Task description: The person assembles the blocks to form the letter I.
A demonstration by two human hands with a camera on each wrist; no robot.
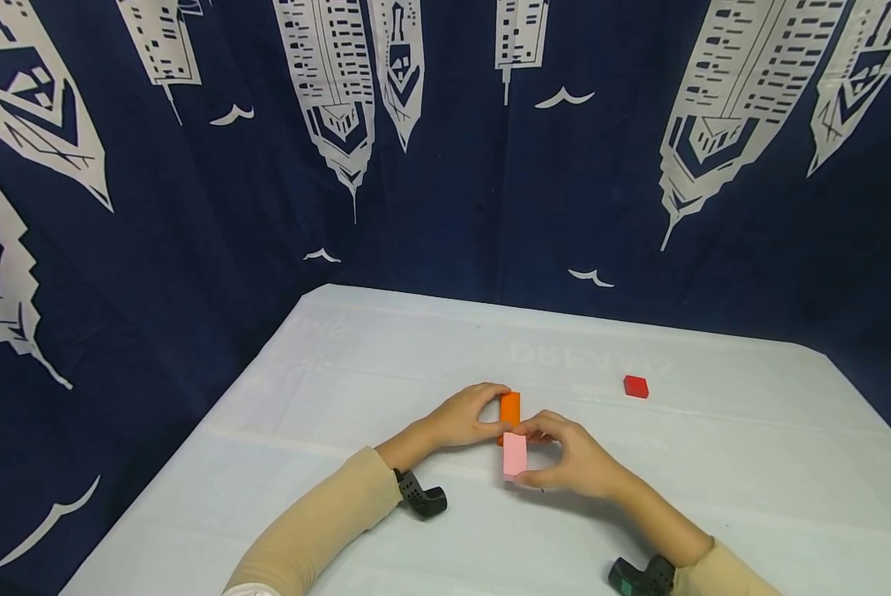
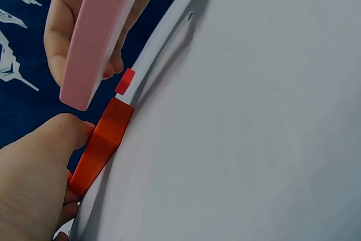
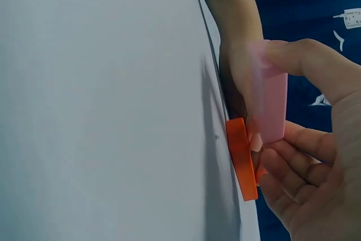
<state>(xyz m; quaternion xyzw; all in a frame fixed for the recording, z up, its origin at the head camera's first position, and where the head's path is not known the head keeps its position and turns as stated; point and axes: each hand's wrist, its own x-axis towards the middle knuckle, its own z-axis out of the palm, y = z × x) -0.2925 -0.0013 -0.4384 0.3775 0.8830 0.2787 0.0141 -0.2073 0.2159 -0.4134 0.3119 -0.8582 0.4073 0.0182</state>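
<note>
In the head view, my left hand (image 1: pixel 456 418) pinches an orange rectangular block (image 1: pixel 510 406) on the white tabletop between thumb and fingers. My right hand (image 1: pixel 580 459) holds a pink rectangular block (image 1: pixel 515 456) by its two ends, on the near side of the orange one. From the left wrist, the pink block (image 2: pixel 97 46) appears raised above the table, apart from the orange block (image 2: pixel 103 142). The right wrist view has the right thumb on one end of the pink block (image 3: pixel 274 103) and fingers at the other, with the orange block (image 3: pixel 242 159) low on the table.
A small red block (image 1: pixel 636 386) lies farther back on the white table (image 1: pixel 386 521), to the right of both hands. Behind the table hangs a dark blue cloth (image 1: pixel 460 215) printed with white buildings and birds. Black wrist cameras (image 1: pixel 425 499) sit on both forearms.
</note>
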